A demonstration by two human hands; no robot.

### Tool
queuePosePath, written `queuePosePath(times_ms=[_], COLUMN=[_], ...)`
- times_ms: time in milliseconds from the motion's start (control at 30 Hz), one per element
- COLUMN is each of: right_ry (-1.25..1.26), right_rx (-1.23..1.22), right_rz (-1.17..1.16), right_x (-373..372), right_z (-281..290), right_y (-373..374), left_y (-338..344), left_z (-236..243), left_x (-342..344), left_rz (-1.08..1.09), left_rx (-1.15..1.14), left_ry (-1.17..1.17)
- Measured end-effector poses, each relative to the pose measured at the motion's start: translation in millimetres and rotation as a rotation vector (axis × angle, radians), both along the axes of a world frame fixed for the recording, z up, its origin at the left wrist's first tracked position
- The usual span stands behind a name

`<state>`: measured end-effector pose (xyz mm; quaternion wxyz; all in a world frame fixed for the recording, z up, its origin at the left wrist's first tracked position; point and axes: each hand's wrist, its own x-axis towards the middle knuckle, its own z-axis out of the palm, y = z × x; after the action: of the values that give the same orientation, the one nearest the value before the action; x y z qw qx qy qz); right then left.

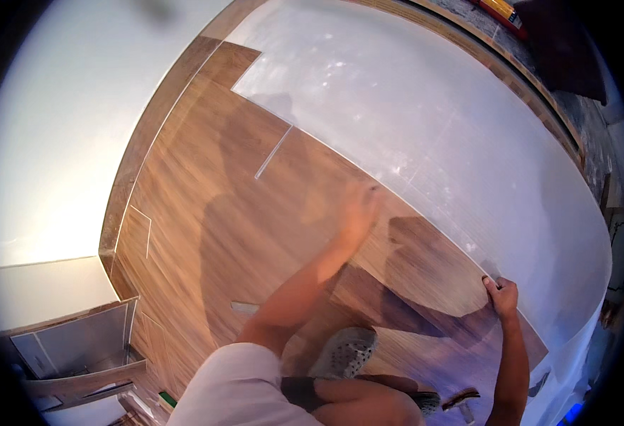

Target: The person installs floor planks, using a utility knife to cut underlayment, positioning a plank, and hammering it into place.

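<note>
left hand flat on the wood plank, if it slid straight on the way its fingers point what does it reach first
Probably the plank's far edge, then the pale grey underlay sheet just past the left hand; the hand is motion-blurred.

Looking down at a half-laid wood floor (205,213). The planks cover the side by the white wall (56,142), and pale grey underlay (432,121) covers what's left. The left hand (358,213) is blurry, pressed flat on a plank (397,263) right at the underlay edge. The right hand (502,295) grips that same plank's far end, fingers (493,284) curled over its edge. A grey perforated clog (344,351) sits on the boards near the bottom, and a baseboard (138,149) runs along the wall.
</note>
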<state>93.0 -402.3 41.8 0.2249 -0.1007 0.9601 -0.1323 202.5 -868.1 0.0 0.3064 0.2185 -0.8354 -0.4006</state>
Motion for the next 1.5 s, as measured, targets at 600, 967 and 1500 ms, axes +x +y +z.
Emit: queuePosePath(times_ms=[600,967,1500], right_ry=[-0.031,-0.022,-0.039], right_rx=[-0.152,-0.084,-0.098], right_rz=[0.01,0.027,0.054], right_x=[-2,7,-5], right_z=[-5,4,25], right_y=[-1,-8,-18], left_y=[-78,-83,-83], left_z=[-32,-38,-44], left_x=[116,122,124], left_rz=[0.463,0.472,0.489], left_rx=[1.008,1.159,1.138], left_ry=[-0.035,0.061,0.066])
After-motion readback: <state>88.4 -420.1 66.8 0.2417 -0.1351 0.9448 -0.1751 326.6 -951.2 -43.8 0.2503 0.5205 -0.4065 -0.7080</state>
